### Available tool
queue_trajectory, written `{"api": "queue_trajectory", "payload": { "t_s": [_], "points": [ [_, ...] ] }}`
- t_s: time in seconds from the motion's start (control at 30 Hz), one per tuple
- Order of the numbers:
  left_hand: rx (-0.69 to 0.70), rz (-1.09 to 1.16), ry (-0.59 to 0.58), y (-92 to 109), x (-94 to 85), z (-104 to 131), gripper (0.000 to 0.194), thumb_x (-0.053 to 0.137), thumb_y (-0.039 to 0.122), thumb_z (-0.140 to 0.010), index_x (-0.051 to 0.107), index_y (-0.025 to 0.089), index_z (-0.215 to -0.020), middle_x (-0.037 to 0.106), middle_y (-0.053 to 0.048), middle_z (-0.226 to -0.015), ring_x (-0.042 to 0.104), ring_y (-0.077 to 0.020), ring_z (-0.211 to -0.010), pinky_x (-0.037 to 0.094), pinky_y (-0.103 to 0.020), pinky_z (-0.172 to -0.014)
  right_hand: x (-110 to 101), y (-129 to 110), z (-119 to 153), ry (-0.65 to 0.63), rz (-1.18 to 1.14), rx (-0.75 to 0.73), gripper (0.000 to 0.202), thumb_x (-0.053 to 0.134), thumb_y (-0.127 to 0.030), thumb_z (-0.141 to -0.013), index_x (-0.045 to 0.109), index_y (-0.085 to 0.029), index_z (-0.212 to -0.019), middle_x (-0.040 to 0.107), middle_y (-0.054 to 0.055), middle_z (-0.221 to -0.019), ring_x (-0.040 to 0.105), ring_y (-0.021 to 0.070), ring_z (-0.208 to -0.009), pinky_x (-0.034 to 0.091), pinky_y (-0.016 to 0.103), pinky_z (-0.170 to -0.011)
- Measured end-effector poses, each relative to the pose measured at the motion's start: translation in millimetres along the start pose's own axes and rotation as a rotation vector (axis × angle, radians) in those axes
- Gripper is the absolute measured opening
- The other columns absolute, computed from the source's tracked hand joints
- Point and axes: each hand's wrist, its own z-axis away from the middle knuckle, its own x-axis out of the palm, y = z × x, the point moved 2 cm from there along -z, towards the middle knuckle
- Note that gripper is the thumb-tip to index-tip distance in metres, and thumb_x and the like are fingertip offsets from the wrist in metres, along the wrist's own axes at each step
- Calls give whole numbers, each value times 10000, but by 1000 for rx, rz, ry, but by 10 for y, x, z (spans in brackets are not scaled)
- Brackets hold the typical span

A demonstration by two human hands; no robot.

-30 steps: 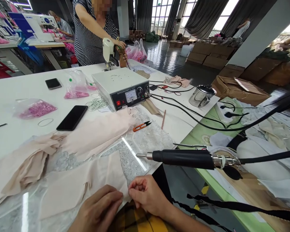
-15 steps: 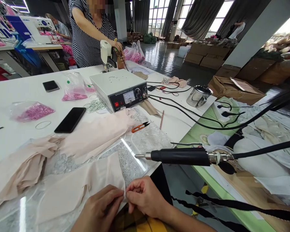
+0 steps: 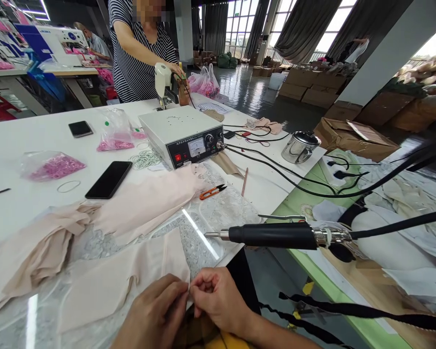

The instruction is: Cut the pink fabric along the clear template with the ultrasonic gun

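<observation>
A pale pink piece of fabric (image 3: pixel 105 286) lies on the clear table mat, its right corner reaching the table's near edge. My left hand (image 3: pixel 156 305) pinches that edge between thumb and fingers. Close beside it, my right hand (image 3: pixel 218 295) is closed in a pinch at the same fabric edge, fingertips almost touching the left ones. Just beyond my hands a black handheld tool (image 3: pixel 272 235) with a thin metal tip rests with the tip pointing left. Orange thread snips (image 3: pixel 212 192) lie farther back on the mat.
More pink fabric (image 3: pixel 148 201) and a folded fabric pile (image 3: pixel 39 257) lie left. A control box (image 3: pixel 181 135) with cables stands behind, near a black phone (image 3: pixel 109 180) and bags of pink pieces (image 3: pixel 54 166). A steel mug (image 3: pixel 301 148) stands right. A person (image 3: pixel 141 53) works across the table.
The view has shifted slightly, so the table things appear a little farther right. Both hands keep their pinch on the fabric edge, with hardly any movement.
</observation>
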Motion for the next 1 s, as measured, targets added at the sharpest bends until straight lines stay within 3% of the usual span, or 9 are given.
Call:
{"api": "queue_trajectory", "payload": {
  "t_s": [0.2, 0.6, 1.0],
  "points": [
    [1, -33, 63, -4, 30, -24, 252, 451, 99, -951, 550, 215, -750, 581, 36, -671, 600, -85, -534, 458, -147, -524, 22, -33, 16, 31, 11, -23, 108, 555, -282, -636, 574, -190, -581, 521, -49, -431, 440, 87, -388, 351, 215, -436],
    [-9, 28, 94, 65, 11, -107, 251, 440, 105, -950, 500, 212, -730, 564, 54, -661, 580, -50, -518, 455, -105, -532, 38, -17, -1, 87, -22, -29, 84, 526, -261, -597, 561, -197, -555, 497, -52, -406, 414, 85, -375, 328, 213, -417],
    [12, -19, 111, 23, 39, -93, 252, 446, 105, -950, 488, 213, -726, 545, 52, -649, 565, -69, -513, 433, -143, -515, 84, -41, 5, 150, 4, -55, 81, 522, -265, -598, 540, -203, -550, 482, -54, -433, 406, 87, -408, 310, 226, -436]
  ]
}}
